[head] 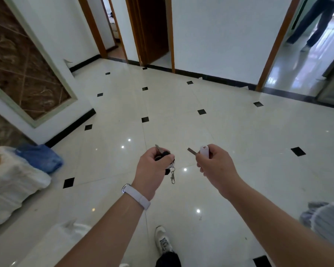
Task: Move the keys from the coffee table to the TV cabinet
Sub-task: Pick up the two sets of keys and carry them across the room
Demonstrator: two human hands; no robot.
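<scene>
Head view, left hand (152, 168) gripping black keys (165, 156), right hand (216, 164) gripping white key (201, 151)

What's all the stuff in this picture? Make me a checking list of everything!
Surface: glossy white tiled floor with small black squares; no table or cabinet in view.
Job's things: black key bunch with a dangling clip, in the left hand; white-handled key in the right hand.
Clutter: white bag, blue cloth on it, grey fabric at right.
Grippers: both hands closed around keys; white wristband on the left wrist.
Cables: nothing seen.
Surroundings: wooden-framed doorways; another person's legs far right.
</scene>
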